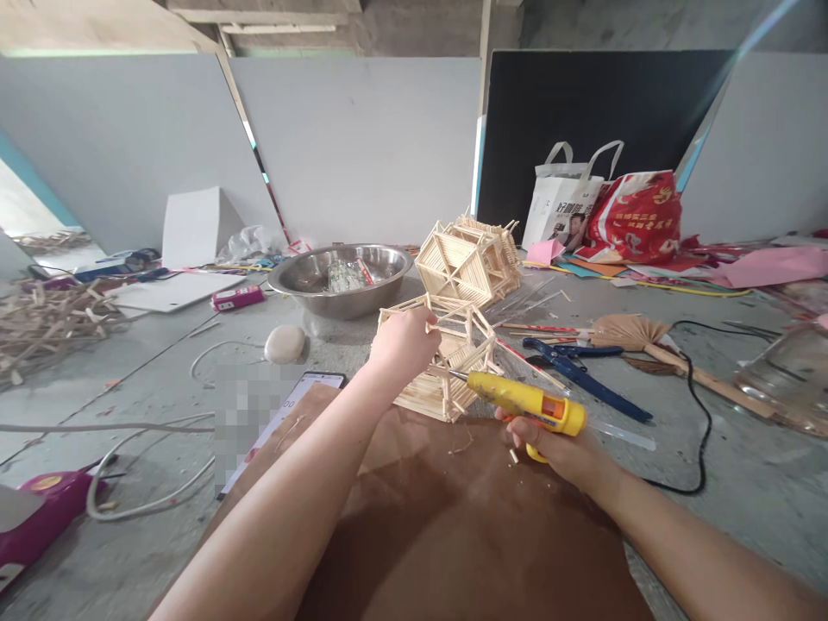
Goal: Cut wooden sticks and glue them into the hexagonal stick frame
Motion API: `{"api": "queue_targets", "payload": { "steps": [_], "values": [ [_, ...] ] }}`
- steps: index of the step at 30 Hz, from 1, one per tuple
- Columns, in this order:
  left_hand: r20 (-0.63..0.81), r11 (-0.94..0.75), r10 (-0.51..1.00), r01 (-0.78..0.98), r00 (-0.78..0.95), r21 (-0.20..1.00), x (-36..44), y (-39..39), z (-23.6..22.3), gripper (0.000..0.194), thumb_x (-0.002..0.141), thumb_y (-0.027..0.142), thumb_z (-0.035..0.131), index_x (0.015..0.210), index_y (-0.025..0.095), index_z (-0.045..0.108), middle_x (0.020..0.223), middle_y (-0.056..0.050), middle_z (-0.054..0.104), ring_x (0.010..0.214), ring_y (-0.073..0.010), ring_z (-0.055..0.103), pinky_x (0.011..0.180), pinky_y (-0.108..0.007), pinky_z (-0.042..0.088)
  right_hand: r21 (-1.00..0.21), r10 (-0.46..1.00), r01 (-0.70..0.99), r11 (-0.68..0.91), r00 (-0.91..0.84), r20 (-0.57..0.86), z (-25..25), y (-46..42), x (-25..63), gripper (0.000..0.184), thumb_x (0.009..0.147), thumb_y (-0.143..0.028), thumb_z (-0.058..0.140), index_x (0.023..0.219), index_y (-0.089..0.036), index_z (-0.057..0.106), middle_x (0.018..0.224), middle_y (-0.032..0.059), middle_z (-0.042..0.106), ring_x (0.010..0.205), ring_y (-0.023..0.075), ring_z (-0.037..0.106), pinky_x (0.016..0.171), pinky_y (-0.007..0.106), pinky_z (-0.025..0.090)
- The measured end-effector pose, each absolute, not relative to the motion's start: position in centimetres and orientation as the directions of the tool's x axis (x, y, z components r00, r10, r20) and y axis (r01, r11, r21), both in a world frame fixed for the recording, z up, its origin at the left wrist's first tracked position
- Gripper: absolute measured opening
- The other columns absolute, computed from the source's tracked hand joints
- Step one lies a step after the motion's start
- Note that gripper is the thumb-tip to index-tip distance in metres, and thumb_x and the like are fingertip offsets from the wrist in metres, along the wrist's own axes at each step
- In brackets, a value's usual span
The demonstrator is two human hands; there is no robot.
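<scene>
An open, many-sided frame of thin wooden sticks (475, 366) stands on the near end of a brown board (414, 517). My left hand (404, 345) is closed at its upper left side, fingers pinching a wooden stick (428, 301); whether that stick is loose or part of the frame I cannot tell. In my right hand (556, 448) is a yellow hot glue gun (517, 398), with a clear glue stick (624, 434) poking out of its back. The gun's nozzle points left, at or very near the frame's lower right side.
Behind stands a second wooden stick frame (462, 263), beside a steel basin (342, 302). Blue-handled pliers (588, 379) and a black cord (705, 431) lie to the right. A phone (285, 423), white cables (155, 427) and a heap of sticks (52, 323) lie left.
</scene>
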State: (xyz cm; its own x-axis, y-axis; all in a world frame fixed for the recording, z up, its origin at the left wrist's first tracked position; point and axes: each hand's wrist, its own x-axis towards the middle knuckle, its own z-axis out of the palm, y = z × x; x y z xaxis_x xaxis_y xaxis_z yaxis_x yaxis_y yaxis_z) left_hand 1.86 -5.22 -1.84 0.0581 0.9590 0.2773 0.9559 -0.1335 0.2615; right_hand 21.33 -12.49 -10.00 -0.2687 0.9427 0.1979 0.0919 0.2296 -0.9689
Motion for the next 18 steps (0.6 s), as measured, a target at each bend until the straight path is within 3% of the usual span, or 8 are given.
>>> {"api": "queue_targets", "payload": {
  "steps": [6, 18],
  "values": [
    [0.267, -0.128, 0.962, 0.956, 0.055, 0.263, 1.93, -5.19, -1.77, 0.026, 0.070, 0.027, 0.043, 0.090, 0.023, 0.059, 0.078, -0.003, 0.064, 0.071, -0.0181, 0.057, 0.062, -0.028, 0.042, -0.972, 0.953, 0.122, 0.200, -0.256, 0.164, -9.52, -12.73, 21.25, 0.032, 0.068, -0.045, 0.057, 0.052, -0.018, 0.055, 0.080, 0.0060, 0.063, 0.073, 0.0161, 0.057, 0.066, 0.026, 0.045],
    [0.275, -0.160, 0.958, 0.950, 0.084, 0.269, 1.78, -5.34, -1.73, 0.026, 0.072, 0.029, 0.042, 0.089, 0.022, 0.059, 0.078, -0.004, 0.064, 0.073, -0.0187, 0.057, 0.062, -0.028, 0.042, -0.972, 0.951, 0.130, 0.197, -0.265, 0.157, -9.62, -12.63, 21.33, 0.030, 0.069, -0.046, 0.055, 0.060, -0.018, 0.056, 0.078, 0.0058, 0.062, 0.072, 0.0166, 0.057, 0.066, 0.027, 0.045]
  ]
}}
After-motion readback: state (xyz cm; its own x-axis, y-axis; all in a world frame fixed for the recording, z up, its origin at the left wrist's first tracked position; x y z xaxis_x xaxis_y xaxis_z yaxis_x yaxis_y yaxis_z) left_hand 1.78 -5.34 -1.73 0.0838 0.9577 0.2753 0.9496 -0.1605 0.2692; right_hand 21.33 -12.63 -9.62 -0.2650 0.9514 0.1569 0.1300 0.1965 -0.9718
